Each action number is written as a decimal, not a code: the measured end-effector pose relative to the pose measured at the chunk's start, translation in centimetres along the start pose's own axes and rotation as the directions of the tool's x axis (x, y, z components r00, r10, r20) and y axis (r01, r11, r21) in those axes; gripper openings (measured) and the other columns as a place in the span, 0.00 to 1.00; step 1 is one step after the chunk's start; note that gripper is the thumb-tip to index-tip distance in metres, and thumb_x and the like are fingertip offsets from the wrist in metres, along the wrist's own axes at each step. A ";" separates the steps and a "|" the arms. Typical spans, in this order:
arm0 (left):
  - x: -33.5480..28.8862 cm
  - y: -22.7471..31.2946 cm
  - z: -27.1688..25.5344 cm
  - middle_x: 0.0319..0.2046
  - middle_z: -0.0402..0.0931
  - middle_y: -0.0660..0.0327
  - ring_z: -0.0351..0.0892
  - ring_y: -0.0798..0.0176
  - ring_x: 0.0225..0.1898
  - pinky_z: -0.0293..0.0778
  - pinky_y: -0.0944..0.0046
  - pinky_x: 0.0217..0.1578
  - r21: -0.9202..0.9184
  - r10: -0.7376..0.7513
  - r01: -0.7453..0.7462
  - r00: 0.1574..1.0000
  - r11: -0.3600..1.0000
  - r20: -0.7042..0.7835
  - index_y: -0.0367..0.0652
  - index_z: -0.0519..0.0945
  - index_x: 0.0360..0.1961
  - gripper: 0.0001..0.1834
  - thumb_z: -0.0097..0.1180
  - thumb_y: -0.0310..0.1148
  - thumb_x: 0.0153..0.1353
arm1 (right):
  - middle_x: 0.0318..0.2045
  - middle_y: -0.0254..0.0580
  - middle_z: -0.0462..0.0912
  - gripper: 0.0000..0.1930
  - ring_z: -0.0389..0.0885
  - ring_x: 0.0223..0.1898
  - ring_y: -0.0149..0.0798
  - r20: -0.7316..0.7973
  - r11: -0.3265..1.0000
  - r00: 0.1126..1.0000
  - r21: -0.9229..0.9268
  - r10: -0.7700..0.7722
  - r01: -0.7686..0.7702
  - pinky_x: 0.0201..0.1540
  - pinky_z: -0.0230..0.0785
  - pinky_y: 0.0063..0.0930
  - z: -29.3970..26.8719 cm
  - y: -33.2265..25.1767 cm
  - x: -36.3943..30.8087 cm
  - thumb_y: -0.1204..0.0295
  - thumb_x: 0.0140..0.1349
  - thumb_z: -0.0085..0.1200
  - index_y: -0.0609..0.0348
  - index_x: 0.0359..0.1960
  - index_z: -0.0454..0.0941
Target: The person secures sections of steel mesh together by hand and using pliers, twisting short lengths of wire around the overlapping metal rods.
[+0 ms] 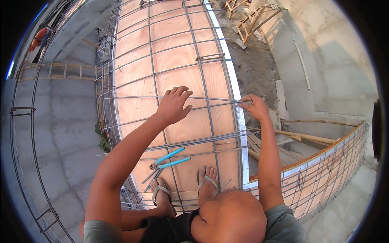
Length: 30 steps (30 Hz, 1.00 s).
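Observation:
My right hand (256, 108) pinches the right end of a thin steel rod (221, 99) at the white edge of the plywood deck. The rod runs crosswise to the left over the lengthwise bars. Fingers apart, my left hand (174, 106) hovers over or lightly touches that same rod near its middle; exact contact I cannot tell. Nearer to me, a bundle of several loose rods (194, 141) lies across the mesh. Blue-handled cutting pliers (172, 158) rest close to my sandalled feet, beside a few short pieces of metal.
The rebar grid (150, 52) covers the plywood deck (133, 52), with gaps underfoot. A white metal edge (231, 73) borders the drop on the right, where wooden poles (312, 137) lie below. A tied rebar cage (24, 111) stands at the left. Wooden trestles (253, 20) stand far right.

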<state>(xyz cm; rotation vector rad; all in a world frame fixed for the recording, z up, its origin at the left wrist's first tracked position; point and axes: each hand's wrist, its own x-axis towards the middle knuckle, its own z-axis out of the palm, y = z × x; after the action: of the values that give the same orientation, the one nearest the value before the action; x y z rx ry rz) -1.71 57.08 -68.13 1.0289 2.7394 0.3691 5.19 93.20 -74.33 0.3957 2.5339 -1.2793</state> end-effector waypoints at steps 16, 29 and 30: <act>5.1 1.7 6.4 0.35 0.83 0.59 0.82 0.50 0.41 0.71 0.50 0.46 -0.249 -0.181 0.177 0.983 0.952 0.006 0.47 0.87 0.45 0.11 0.57 0.38 0.68 | 0.39 0.35 0.88 0.14 0.81 0.43 0.28 0.059 0.889 0.998 0.458 0.005 -0.031 0.50 0.71 0.27 -0.9 0.1 4.7 0.66 0.65 0.67 0.63 0.45 0.86; 8.3 1.1 6.5 0.37 0.86 0.49 0.85 0.43 0.38 0.78 0.50 0.40 -0.410 -0.328 0.322 0.943 0.854 0.056 0.42 0.88 0.44 0.13 0.62 0.36 0.63 | 0.36 0.36 0.88 0.14 0.82 0.42 0.29 -0.009 0.897 0.996 0.435 0.088 -0.075 0.53 0.69 0.26 -0.1 -0.9 7.6 0.65 0.67 0.64 0.64 0.44 0.86; 8.3 1.0 6.5 0.37 0.86 0.48 0.85 0.43 0.38 0.78 0.50 0.40 -0.439 -0.355 0.357 0.931 0.825 0.090 0.42 0.88 0.45 0.13 0.62 0.36 0.62 | 0.36 0.36 0.89 0.13 0.82 0.42 0.29 -0.019 0.892 0.995 0.446 0.095 -0.077 0.53 0.69 0.26 0.1 -1.3 7.7 0.65 0.67 0.64 0.64 0.44 0.86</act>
<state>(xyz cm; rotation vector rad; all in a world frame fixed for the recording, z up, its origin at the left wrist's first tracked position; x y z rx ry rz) -5.52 64.43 -74.78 0.3856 2.5731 0.8773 -2.39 93.25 -76.21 0.6243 2.2038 -1.8310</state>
